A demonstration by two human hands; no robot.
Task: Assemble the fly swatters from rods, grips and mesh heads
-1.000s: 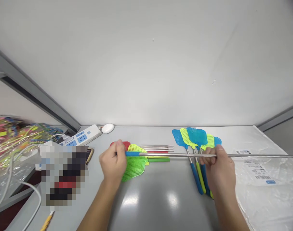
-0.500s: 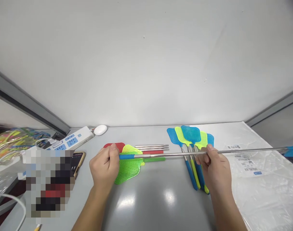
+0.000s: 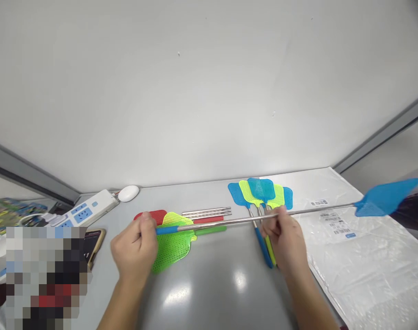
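i've left hand (image 3: 135, 250) fisted round blue plastic, steel-shafted flyswatter (image 3: 236, 221), right hand (image 3: 286, 240) fingers pinching its shaft. white plastic packaging (image 3: 374, 261), 4 o'clock: printed label (image 3: 339, 228) unreadable.

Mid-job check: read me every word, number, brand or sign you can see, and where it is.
"11", apparently, on the phone screen; partly covered by pixelation.
White plastic package: printed lines and a blue mark, too small and blurred to read.
Held blue fly swatter: no lettering visible.
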